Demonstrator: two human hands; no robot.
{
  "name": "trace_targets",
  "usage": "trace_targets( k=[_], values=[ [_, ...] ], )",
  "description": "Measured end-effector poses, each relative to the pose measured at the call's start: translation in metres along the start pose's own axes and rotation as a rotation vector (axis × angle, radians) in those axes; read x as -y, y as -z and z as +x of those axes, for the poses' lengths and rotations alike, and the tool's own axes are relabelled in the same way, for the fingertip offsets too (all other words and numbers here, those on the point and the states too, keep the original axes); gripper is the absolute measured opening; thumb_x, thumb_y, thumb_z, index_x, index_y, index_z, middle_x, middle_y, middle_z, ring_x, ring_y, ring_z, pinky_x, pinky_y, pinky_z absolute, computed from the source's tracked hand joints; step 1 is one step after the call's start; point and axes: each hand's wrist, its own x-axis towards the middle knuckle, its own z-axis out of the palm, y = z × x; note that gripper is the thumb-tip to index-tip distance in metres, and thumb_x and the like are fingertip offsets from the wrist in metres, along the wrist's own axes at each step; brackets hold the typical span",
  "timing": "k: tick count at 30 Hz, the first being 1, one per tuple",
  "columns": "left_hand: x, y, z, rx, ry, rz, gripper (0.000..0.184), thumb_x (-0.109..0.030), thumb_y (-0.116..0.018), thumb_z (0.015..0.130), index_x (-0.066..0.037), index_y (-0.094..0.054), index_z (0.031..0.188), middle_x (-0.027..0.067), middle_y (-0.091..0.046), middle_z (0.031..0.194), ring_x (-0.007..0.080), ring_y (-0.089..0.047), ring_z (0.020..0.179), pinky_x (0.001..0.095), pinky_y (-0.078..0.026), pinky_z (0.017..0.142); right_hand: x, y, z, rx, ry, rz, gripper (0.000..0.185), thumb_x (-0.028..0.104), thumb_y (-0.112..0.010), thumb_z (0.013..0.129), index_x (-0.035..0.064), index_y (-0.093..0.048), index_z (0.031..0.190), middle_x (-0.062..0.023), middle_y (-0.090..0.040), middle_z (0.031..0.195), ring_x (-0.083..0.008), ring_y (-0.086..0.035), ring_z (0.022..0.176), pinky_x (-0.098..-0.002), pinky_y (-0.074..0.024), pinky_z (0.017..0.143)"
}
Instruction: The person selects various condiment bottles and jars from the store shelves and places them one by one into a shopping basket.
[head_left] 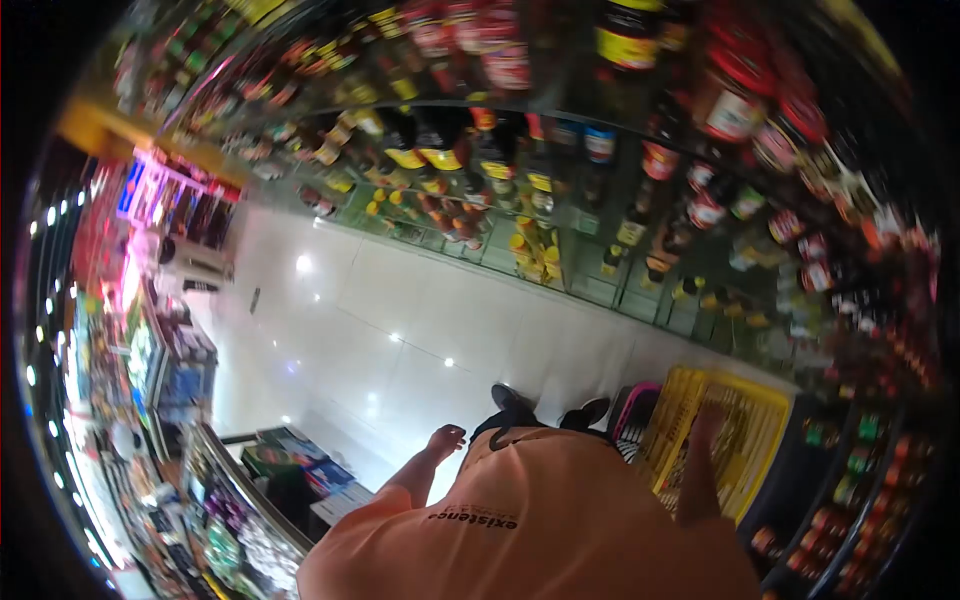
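My left hand (447, 439) hangs beside my orange shirt (560, 500), over the pale floor. Its fingers are loosely bent and apart, with nothing seen between them. My right hand (709, 421) is over the yellow slatted basket (769, 412) on the right; its fingers are blurred, and whether they touch or grip the basket is unclear. Against the yellow basket is a dark basket with a pink rim (634, 398). My shoes (511, 396) show on the floor beyond the shirt.
Glass shelves (590, 290) with bottles and jars run along the top and right. Dark shelves with jars (865, 460) stand at the lower right. A glass-edged display case (235, 478) and boxes (300, 460) are at the lower left. Shiny tiled floor (390, 300) lies between.
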Motion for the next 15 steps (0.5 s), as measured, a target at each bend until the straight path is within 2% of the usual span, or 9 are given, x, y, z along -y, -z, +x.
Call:
trace_targets(
  k=[1, 2, 4, 6, 8, 10, 11, 14, 15],
  values=[
    [0.006, 0.006, -0.001, -0.002, 0.002, 0.039, 0.027, -0.022, -0.058, 0.096, 0.002, -0.063, 0.11, 0.0114, -0.069, 0.093, 0.0181, -0.066, 0.079, 0.0304, -0.054, 0.069, 0.014, 0.004, -0.005, -0.064, -0.004, -0.016, 0.026, 0.023, -0.05, 0.099, 0.0008, -0.06, 0.107, -0.018, -0.06, 0.115, -0.0313, -0.061, 0.1, -0.0437, -0.0491, 0.089],
    [0.012, 0.013, 0.0, -0.007, 0.002, 0.078, 0.028, -0.022, -0.059, 0.096, 0.002, -0.063, 0.109, 0.0113, -0.07, 0.093, 0.0178, -0.067, 0.078, 0.0302, -0.055, 0.069, 0.023, -0.009, 0.006, -0.042, 0.077, -0.42, 0.024, 0.024, -0.052, 0.097, 0.002, -0.06, 0.104, -0.0161, -0.063, 0.108, -0.0305, -0.062, 0.095, -0.0419, -0.0508, 0.084],
    [0.037, 0.03, 0.013, -0.001, 0.004, 0.039, 0.029, -0.023, -0.059, 0.095, 0.002, -0.064, 0.108, 0.0115, -0.07, 0.092, 0.0178, -0.067, 0.078, 0.0304, -0.055, 0.069, 0.041, -0.046, -0.006, -0.38, 0.224, 0.569, 0.024, 0.028, -0.055, 0.095, 0.0054, -0.057, 0.105, -0.0109, -0.064, 0.092, -0.0255, -0.065, 0.08, -0.0371, -0.0525, 0.066],
    [0.047, 0.048, 0.021, 0.005, -0.003, 0.005, 0.03, -0.024, -0.06, 0.095, 0.002, -0.064, 0.107, 0.0117, -0.07, 0.092, 0.0177, -0.067, 0.077, 0.0306, -0.055, 0.069, 0.038, -0.123, 0.028, -0.219, 0.481, 0.599, 0.027, 0.031, -0.058, 0.092, 0.0073, -0.055, 0.104, -0.0084, -0.061, 0.087, -0.0195, -0.063, 0.067, -0.0319, -0.0491, 0.054],
    [0.058, 0.069, 0.025, -0.033, -0.009, -0.038, 0.031, -0.025, -0.061, 0.094, 0.002, -0.065, 0.106, 0.012, -0.07, 0.09, 0.018, -0.068, 0.077, 0.0309, -0.055, 0.068, 0.143, -0.058, -0.074, 0.439, 0.043, 0.85, 0.027, 0.032, -0.059, 0.092, 0.0084, -0.056, 0.106, -0.0077, -0.062, 0.088, -0.0179, -0.062, 0.065, -0.0295, -0.0488, 0.052],
    [0.06, 0.089, 0.027, -0.064, -0.028, -0.116, 0.03, -0.024, -0.06, 0.094, 0.003, -0.064, 0.106, 0.0125, -0.07, 0.091, 0.0179, -0.068, 0.078, 0.0312, -0.055, 0.068, 0.164, -0.086, -0.099, 0.716, 0.075, 0.618, 0.027, 0.033, -0.059, 0.091, 0.0098, -0.058, 0.104, -0.01, -0.064, 0.089, -0.0196, -0.064, 0.07, -0.0317, -0.052, 0.058],
    [0.066, 0.101, 0.031, -0.081, -0.047, -0.166, 0.03, -0.024, -0.06, 0.094, 0.003, -0.064, 0.107, 0.0131, -0.07, 0.091, 0.0181, -0.068, 0.078, 0.0314, -0.055, 0.068, 0.169, -0.102, -0.111, 0.712, 0.097, 0.598, 0.027, 0.033, -0.059, 0.091, 0.0098, -0.058, 0.104, -0.01, -0.064, 0.089, -0.0196, -0.064, 0.07, -0.0317, -0.052, 0.058],
    [0.085, 0.138, 0.039, -0.131, -0.05, -0.302, 0.031, -0.024, -0.059, 0.093, 0.003, -0.063, 0.109, 0.0132, -0.07, 0.09, 0.0182, -0.067, 0.077, 0.0309, -0.054, 0.066, 0.178, -0.162, -0.123, 0.571, 0.745, -0.032, 0.03, 0.032, -0.066, 0.083, 0.0048, -0.065, 0.093, -0.0143, -0.067, 0.094, -0.0359, -0.063, 0.093, -0.0482, -0.0497, 0.082],
    [0.095, 0.149, 0.039, -0.157, -0.031, -0.361, 0.032, -0.025, -0.059, 0.093, 0.002, -0.063, 0.111, 0.0128, -0.07, 0.09, 0.018, -0.067, 0.075, 0.0302, -0.053, 0.064, 0.194, -0.169, -0.124, 0.573, 0.76, -0.05, 0.03, 0.032, -0.066, 0.083, 0.0048, -0.065, 0.093, -0.0143, -0.067, 0.094, -0.0359, -0.063, 0.093, -0.0482, -0.0497, 0.082]
  ],
)
